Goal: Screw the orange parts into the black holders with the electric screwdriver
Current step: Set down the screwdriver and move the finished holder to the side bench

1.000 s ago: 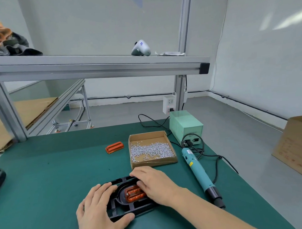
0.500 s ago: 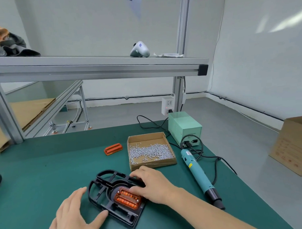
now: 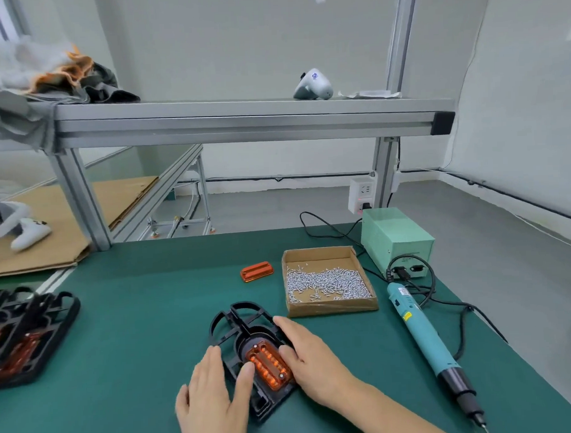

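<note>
While steadying near the counter's (image 3: 135, 318) front edge: left hand (image 3: 213, 400) flat on black holder (image 3: 246, 328), right hand (image 3: 310, 354) relaxed against orange part (image 3: 270, 367). Could skew in its seat; electric screwdriver (image 3: 424, 334) lying unused.

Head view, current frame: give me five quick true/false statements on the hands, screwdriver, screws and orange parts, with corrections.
1. The right hand holds the electric screwdriver. False: the screwdriver lies on the green mat, untouched; that hand rests on the black holder.
2. An orange part sits in the holder between both hands. True.
3. The cardboard tray holds loose screws. True.
4. A spare orange part lies inside the tray. False: it lies on the mat left of the tray.
5. The left hand is raised off the table. False: it lies against the holder, thumb touching the orange part.
</note>
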Available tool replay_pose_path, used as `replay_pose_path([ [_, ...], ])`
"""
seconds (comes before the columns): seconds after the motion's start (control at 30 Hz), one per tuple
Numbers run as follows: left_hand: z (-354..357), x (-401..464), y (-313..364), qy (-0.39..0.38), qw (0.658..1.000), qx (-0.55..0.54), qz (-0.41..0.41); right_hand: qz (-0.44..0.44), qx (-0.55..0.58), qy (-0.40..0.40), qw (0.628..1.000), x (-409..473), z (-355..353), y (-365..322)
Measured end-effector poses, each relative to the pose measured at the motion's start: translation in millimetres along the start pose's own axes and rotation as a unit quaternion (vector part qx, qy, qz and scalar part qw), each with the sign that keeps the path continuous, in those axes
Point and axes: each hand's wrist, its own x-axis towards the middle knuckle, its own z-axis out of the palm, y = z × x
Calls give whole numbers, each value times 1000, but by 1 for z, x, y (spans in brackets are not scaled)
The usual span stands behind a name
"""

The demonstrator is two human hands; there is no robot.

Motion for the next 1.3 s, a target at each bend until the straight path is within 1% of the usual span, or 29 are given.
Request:
replay_pose_path([
  [0.13,4,-4,0,-12,1000,-17,11,-3,2,-4,1000,1,6,0],
  [0.3,5,-1,1,3,999,-51,-6,-2,36,6,999,2,16,-8],
  [0.4,1,2,2,9,993,-119,-22,-5,57,15,998,4,24,-16],
  [0.5,-7,3,0,27,979,-200,-17,-5,75,19,997,8,32,-25],
  [0.6,-16,5,-5,52,971,-235,-10,-12,93,26,995,13,39,-37],
  [0.77,-30,9,-16,80,969,-231,-9,-21,107,22,994,23,51,-53],
  [0.97,-50,15,-33,110,966,-230,-30,-36,124,1,992,35,68,-79],
  [1.3,-85,24,-62,159,955,-245,-57,-88,124,-38,988,59,89,-124],
])
